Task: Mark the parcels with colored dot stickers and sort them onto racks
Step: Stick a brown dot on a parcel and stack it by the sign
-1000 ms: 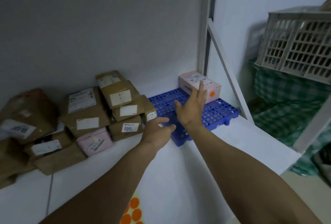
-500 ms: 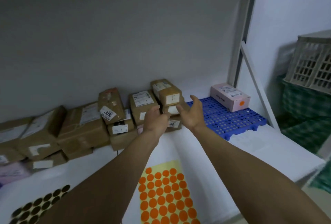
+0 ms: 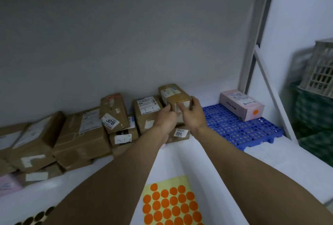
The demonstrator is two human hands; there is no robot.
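Observation:
A small brown parcel [image 3: 173,95] sits on top of the right end of a heap of brown parcels [image 3: 82,138] on the white table. My left hand [image 3: 165,119] grips its left side and my right hand [image 3: 191,116] grips its right side. A pink parcel [image 3: 240,103] with an orange dot on its end lies on the blue plastic rack [image 3: 237,129] to the right. A yellow sheet of orange dot stickers [image 3: 171,203] lies near me between my forearms. A sheet of dark dot stickers [image 3: 38,216] shows at the bottom left.
The grey back wall stands just behind the parcels. A white frame post [image 3: 252,48] and a slanted brace [image 3: 270,91] bound the table on the right. Beyond them a pale slotted crate [image 3: 319,69] rests on green checked cloth [image 3: 313,120].
Both hands have moved from the blue rack leftward to the parcel heap and taken hold of the top small brown parcel. The view has swung left and tilted up.

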